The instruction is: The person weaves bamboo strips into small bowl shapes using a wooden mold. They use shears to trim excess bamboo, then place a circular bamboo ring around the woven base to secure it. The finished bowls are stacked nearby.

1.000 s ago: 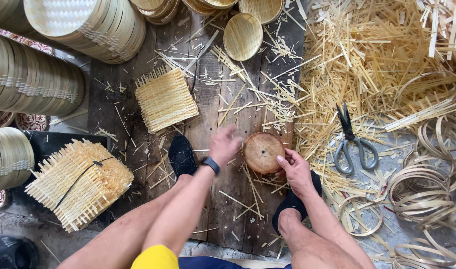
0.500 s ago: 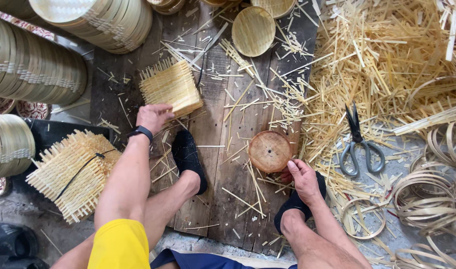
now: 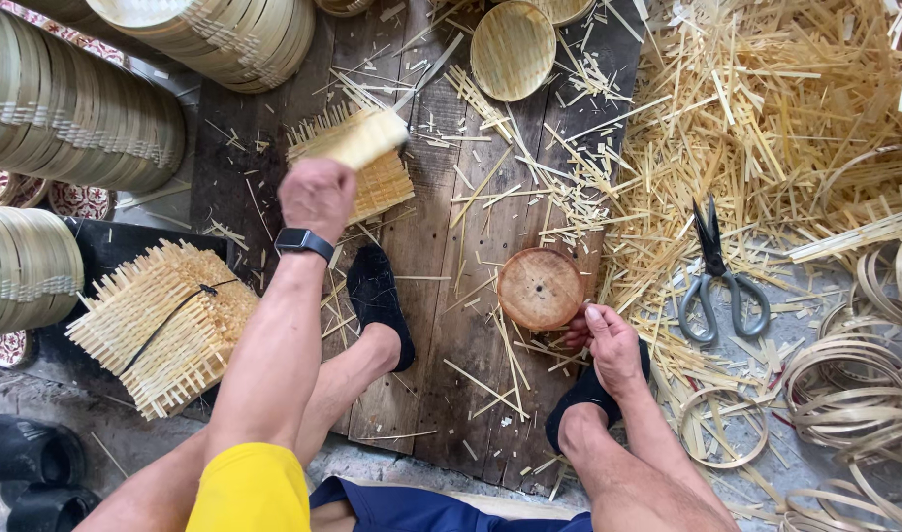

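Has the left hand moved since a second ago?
Yes. The left hand left the round wooden disc, went up-left across the planks, and now lifts a woven mat off the stack.

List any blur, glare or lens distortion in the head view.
Head view: the woven mat piece lifted by the left hand is smeared by motion blur; the right hand at the round wooden form is sharp, as are the scissors; light is soft and even, without glare; the stacked hoops bow slightly at the wide-angle edge.
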`<action>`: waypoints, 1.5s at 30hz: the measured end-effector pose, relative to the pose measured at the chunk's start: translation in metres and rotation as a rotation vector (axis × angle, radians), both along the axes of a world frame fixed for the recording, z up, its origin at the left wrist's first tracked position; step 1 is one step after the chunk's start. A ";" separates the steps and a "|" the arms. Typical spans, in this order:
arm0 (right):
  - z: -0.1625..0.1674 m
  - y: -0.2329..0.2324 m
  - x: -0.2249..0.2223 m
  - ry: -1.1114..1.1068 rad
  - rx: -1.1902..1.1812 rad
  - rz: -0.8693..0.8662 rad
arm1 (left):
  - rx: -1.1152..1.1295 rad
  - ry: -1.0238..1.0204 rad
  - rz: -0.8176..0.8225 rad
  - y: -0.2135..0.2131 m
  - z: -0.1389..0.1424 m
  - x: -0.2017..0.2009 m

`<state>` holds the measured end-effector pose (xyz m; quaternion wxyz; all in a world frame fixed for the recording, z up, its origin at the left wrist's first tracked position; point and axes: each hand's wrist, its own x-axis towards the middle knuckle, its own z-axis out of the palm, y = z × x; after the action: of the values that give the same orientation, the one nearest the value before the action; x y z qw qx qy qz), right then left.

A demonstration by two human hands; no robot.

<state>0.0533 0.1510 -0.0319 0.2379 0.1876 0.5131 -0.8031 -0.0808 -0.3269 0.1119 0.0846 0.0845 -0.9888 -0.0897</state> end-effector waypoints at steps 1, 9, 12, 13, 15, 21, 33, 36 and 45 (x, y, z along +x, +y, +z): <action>0.000 0.001 0.001 0.005 0.019 0.015 | 0.063 -0.183 -0.001 0.002 -0.004 0.005; -0.001 0.002 -0.002 -0.016 -0.021 0.032 | 0.776 -0.218 0.151 -0.009 -0.028 0.017; 0.000 0.002 -0.003 -0.007 -0.008 0.037 | 0.692 -0.134 0.157 -0.013 -0.020 0.010; 0.000 0.002 -0.003 -0.006 -0.012 0.037 | 0.602 -0.108 0.170 -0.012 -0.016 0.008; 0.000 0.003 -0.003 -0.006 -0.023 0.031 | 0.611 0.069 0.266 -0.010 -0.011 0.000; 0.003 0.001 0.000 0.001 -0.014 0.037 | 0.697 -0.119 0.294 -0.015 -0.018 -0.007; -0.001 0.003 -0.002 0.007 -0.020 0.045 | 0.091 0.251 0.217 -0.007 -0.005 -0.009; 0.009 0.000 -0.003 0.022 -0.017 0.018 | 0.075 0.414 -0.022 0.023 0.015 -0.010; 0.044 0.012 -0.031 -0.008 -0.032 -0.067 | 0.245 -0.025 -0.912 0.233 -0.006 0.107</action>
<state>0.0221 0.1632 0.0124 0.2159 0.2043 0.4928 -0.8178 0.0261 -0.0939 0.1056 0.0141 -0.3479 -0.9081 -0.2327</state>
